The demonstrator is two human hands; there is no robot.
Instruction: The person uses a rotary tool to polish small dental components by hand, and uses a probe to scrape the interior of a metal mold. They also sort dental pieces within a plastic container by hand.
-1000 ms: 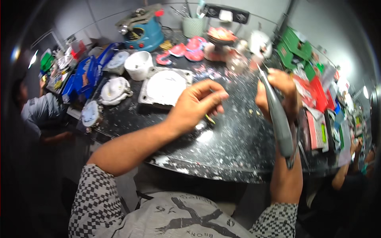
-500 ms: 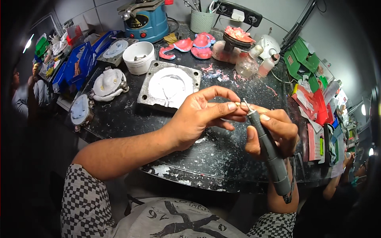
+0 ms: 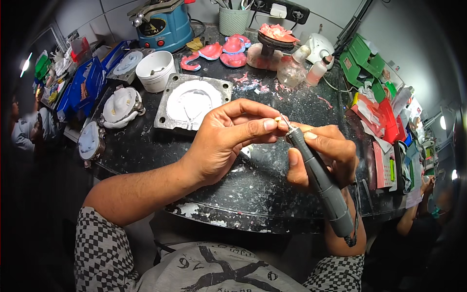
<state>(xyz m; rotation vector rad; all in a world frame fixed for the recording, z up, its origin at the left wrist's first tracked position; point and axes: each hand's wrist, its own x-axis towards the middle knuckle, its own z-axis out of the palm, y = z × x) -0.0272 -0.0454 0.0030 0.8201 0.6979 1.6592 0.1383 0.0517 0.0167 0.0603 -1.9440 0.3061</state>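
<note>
My right hand (image 3: 331, 151) is wrapped round a grey rotary handpiece (image 3: 318, 182), which slants up and to the left with its cord at the lower end. A thin metal bit (image 3: 286, 122) sticks out of its tip. Between the thumb and index finger of my left hand (image 3: 214, 141) is a small yellowish piece (image 3: 278, 119), tooth-like in size and colour. The bit lies right by this piece; whether they touch I cannot tell. Fingers of both hands meet there. Behind my left hand sits a square metal flask half (image 3: 165, 104) filled with white plaster (image 3: 187, 100).
More plaster-filled flask parts (image 3: 121, 107) stand at the left, beside a white tub (image 3: 156, 73). At the back are a blue machine (image 3: 163, 29), pink-and-blue moulded pieces (image 3: 233, 60), a glass flask (image 3: 292, 70) and a bottle (image 3: 318, 72). Green bins (image 3: 362, 61) line the right. Other people show at both sides.
The whole scene has shifted a little left and up in the picture. Both hands still hold the same things, and the small piece now shows more clearly beside the bit.
</note>
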